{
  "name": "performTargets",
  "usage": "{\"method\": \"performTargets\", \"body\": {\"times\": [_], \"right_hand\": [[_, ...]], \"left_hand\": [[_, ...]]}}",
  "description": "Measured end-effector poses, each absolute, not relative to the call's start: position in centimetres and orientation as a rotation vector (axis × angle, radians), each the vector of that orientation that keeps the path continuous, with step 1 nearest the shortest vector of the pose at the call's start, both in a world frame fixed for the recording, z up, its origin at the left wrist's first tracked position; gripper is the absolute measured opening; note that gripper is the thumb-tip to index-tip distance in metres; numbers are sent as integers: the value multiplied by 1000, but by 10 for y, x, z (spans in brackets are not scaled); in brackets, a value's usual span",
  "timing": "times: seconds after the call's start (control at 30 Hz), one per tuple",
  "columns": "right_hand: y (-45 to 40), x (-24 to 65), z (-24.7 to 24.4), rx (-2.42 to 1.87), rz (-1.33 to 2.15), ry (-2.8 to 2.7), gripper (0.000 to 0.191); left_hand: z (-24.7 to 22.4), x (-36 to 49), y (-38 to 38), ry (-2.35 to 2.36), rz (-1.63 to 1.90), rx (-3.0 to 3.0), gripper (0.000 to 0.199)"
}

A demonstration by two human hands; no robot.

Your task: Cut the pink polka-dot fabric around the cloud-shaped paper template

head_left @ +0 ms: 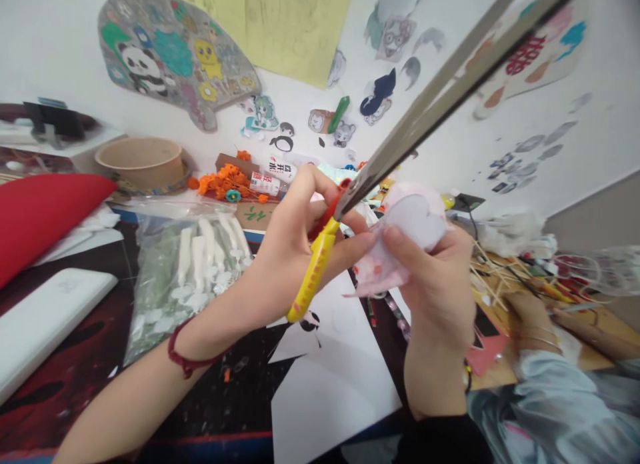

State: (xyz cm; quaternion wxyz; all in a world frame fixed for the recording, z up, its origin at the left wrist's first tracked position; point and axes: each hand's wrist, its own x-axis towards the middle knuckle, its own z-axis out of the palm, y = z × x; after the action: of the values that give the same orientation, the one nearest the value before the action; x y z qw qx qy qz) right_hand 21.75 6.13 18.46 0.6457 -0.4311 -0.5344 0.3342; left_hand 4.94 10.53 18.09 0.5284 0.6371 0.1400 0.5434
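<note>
Yellow and red handled scissors [316, 271] hang from my left hand [295, 237], their long metal blades pointing up and right toward the camera. My left fingers are bent around the handles, and the thumb and a fingertip reach the edge of a pink piece. That soft pink piece [375, 267], with a pale heart-like shape [420, 221] on it, is pinched in my right hand [435, 277], thumb on its front. Below both hands lies white paper [335, 384] on the dark table, with a smaller cut piece bearing a black drawing [300, 337].
A plastic bag of white and green pieces [195, 271], a white box [55, 324] and a red object [45, 217] lie at the left. Orange flowers [227, 183] and a round container [143, 161] stand behind. At the right, another person's hands [533, 317] are over a wooden table.
</note>
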Motion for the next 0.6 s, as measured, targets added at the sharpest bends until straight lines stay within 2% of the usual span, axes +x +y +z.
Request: {"method": "performTargets", "body": {"times": [0.13,0.33,0.6], "right_hand": [[66,215,180,-894,686,-1242,17],[67,218,172,-1001,589,-1273,28],[62,222,174,-1080,599,-1379,30]], "left_hand": [[178,52,108,311,1356,1425,42],[182,51,107,381,1377,1401,42],[181,49,115,426,1508,1459,39]]}}
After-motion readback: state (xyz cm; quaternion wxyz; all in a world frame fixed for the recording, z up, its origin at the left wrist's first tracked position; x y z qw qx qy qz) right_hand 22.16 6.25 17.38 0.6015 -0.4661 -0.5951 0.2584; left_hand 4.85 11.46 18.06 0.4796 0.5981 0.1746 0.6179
